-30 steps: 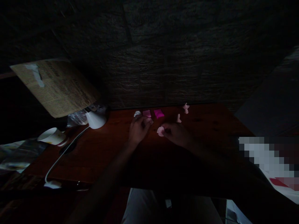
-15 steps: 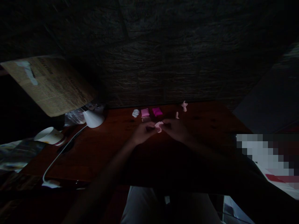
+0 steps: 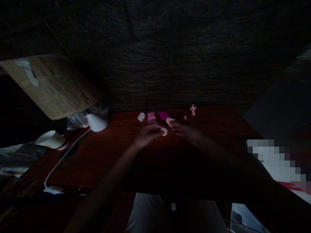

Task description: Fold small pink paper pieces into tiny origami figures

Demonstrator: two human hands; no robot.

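The scene is very dark. My left hand (image 3: 147,136) pinches a small pale pink curved piece (image 3: 164,131) at its fingertips. My right hand (image 3: 184,131) pinches a second pale pink piece (image 3: 169,121) just above and to the right of it. Both hands hover over a reddish wooden table (image 3: 102,155). Behind them lie a white lump (image 3: 141,116), a pink block (image 3: 151,116) and a magenta block (image 3: 164,115). Two small pink shapes (image 3: 192,110) sit further right.
A white desk lamp (image 3: 97,122) with its cord stands at the left, near a white cup (image 3: 50,140) and crumpled plastic (image 3: 76,121). A newspaper sheet (image 3: 48,85) hangs over the left. A dark rough wall rises behind the table.
The one pink piece held between both hands has come apart into two; each hand now holds one, and the hands have drawn slightly apart.
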